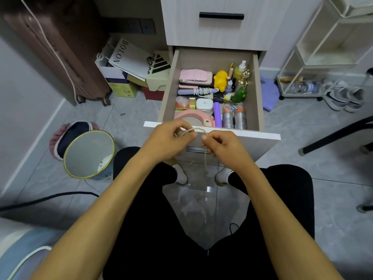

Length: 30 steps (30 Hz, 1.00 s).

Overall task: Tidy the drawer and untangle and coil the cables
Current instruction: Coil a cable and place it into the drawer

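Here, just in front of the open drawer's (212, 132) front edge, the left hand (168, 141) and right hand (220, 145) each pinched the thin beige cable (194, 129), arched between them, its loose tail hanging beneath the right hand.

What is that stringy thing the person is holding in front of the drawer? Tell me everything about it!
It is a thin, pale beige cord, which looks like a cable or string. Both hands pinch it: the left hand holds one end of a small arch, the right hand the other. The arch bends up between the hands, just in front of the open drawer. From the right hand a loose tail hangs straight down toward the floor between the person's feet. Its tip is blurry, so I cannot tell what is on the end.
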{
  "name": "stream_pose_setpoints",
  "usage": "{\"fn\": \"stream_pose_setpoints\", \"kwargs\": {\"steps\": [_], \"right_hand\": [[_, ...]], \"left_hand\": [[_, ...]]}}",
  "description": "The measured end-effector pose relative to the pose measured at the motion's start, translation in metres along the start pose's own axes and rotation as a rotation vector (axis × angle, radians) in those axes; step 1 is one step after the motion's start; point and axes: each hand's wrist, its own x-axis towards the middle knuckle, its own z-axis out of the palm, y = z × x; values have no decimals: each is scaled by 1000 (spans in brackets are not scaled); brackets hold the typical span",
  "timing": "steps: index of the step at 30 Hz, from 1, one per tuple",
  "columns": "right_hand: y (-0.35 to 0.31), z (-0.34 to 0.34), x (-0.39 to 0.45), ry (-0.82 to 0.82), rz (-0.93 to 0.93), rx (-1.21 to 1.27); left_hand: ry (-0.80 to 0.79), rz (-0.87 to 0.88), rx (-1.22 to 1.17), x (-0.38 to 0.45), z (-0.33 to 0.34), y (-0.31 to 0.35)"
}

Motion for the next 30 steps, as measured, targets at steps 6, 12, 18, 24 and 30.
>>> {"fn": "stream_pose_setpoints", "kwargs": {"steps": [6,12,18,24,30], "right_hand": [[8,-9,-1,111,-46,-210],[5,-7,-7,93,4,-128],[10,2,-6,44,175,-40],[11,19,-12,88,419,101],[19,44,-15,72,643,388]], "left_hand": [[171,-153,-511,18,-7,16],[-136,-315,-180,9,1,7],[100,-170,-211,12,3,6],[182,-345,-737,11,25,-8],[117,-538,-1272,-3,46,-23]]}}
